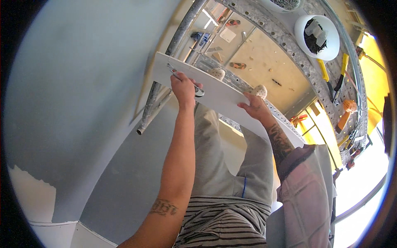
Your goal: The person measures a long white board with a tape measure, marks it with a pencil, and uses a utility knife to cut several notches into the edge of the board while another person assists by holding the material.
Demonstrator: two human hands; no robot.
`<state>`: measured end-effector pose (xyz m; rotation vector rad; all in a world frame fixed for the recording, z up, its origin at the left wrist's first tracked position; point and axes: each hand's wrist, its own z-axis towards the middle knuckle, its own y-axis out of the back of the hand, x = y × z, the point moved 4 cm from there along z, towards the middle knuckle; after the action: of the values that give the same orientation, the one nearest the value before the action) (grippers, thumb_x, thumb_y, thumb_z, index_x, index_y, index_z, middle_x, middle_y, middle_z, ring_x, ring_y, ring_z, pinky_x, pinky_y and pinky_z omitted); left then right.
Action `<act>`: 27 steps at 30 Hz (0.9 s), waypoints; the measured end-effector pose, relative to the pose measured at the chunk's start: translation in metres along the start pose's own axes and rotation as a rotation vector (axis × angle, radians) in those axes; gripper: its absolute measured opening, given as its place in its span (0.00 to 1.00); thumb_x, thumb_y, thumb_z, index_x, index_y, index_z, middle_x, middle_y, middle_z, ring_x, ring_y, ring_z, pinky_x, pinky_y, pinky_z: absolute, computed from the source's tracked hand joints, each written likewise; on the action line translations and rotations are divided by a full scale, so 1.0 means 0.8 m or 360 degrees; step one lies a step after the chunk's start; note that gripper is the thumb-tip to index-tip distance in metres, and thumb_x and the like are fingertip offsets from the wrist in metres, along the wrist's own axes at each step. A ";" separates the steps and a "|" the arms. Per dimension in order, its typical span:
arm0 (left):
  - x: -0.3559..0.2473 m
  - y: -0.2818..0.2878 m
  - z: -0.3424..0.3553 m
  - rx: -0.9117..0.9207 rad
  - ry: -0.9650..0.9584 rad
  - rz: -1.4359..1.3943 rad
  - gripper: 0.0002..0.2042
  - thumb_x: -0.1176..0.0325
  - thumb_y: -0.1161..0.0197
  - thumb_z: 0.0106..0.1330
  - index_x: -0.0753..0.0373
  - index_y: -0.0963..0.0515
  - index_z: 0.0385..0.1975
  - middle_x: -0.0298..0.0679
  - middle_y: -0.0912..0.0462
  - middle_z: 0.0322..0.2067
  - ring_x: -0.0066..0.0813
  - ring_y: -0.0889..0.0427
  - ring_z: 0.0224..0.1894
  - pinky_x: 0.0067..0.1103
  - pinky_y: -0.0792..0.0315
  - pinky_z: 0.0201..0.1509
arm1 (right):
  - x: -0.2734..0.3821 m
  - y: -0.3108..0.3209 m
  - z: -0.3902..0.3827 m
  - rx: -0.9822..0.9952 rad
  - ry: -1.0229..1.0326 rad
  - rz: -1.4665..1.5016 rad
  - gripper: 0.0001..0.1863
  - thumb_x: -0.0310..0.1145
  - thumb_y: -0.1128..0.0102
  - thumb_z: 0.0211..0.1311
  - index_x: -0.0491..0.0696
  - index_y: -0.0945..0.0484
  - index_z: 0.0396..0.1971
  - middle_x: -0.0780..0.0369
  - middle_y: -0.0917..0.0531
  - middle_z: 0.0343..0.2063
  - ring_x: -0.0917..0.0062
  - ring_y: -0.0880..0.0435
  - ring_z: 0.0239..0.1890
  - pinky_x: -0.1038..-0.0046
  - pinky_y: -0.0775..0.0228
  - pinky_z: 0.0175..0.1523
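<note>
My left hand (183, 87) is closed around a silver metal tool (199, 91), apparently a cutter, its tip on the left end of a long white board (219, 101). My right hand (254, 108) grips the board's far edge further right, with thumb and fingers on it. The board lies crosswise in front of me, over my gray-trousered legs. My pale perforated shoes (259, 91) show just beyond it.
A gray wall (74, 82) fills the left. Scaffold tubes (148, 111) stand beside it. A perforated metal plank (291, 47) holds white buckets (317, 39) and yellow-handled snips (343, 76). Another person's hand (348, 107) is at right. A floor with scattered scraps (237, 65) lies below.
</note>
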<state>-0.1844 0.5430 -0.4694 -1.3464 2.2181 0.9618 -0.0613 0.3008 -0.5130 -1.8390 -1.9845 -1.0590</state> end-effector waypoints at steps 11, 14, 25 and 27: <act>-0.005 -0.001 -0.001 0.0021 0.0033 -0.0051 0.14 0.61 0.60 0.75 0.68 0.37 0.45 0.43 0.29 0.26 0.35 0.23 0.17 0.32 0.21 0.22 | 0.021 0.012 -0.004 0.0142 -0.0146 -0.0017 0.28 0.44 0.32 0.55 0.46 0.25 0.54 0.46 0.17 0.37 0.53 0.17 0.44 0.58 0.27 0.51; -0.006 -0.004 -0.002 0.0032 0.0025 0.0029 0.14 0.61 0.59 0.75 0.69 0.37 0.45 0.43 0.29 0.26 0.36 0.23 0.17 0.31 0.21 0.22 | 0.017 0.012 -0.005 0.0117 -0.0148 0.0005 0.28 0.43 0.32 0.55 0.46 0.24 0.53 0.46 0.17 0.36 0.53 0.17 0.44 0.59 0.27 0.50; -0.011 -0.004 0.002 0.0083 0.0104 0.0125 0.14 0.62 0.60 0.75 0.68 0.39 0.49 0.42 0.29 0.24 0.36 0.25 0.18 0.32 0.24 0.22 | 0.009 0.004 -0.003 0.0075 -0.0050 0.0011 0.28 0.43 0.33 0.56 0.46 0.25 0.54 0.47 0.17 0.39 0.53 0.18 0.45 0.58 0.27 0.51; -0.015 -0.003 0.001 0.0069 0.0084 0.0128 0.13 0.63 0.61 0.75 0.68 0.40 0.45 0.42 0.30 0.23 0.35 0.26 0.15 0.31 0.26 0.19 | 0.015 0.004 -0.007 0.0005 -0.0032 -0.0040 0.28 0.43 0.33 0.56 0.48 0.26 0.55 0.47 0.17 0.38 0.52 0.18 0.45 0.58 0.27 0.51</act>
<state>-0.1767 0.5507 -0.4633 -1.2867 2.3347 0.9096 -0.0622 0.3062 -0.5002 -1.8351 -2.0247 -1.0476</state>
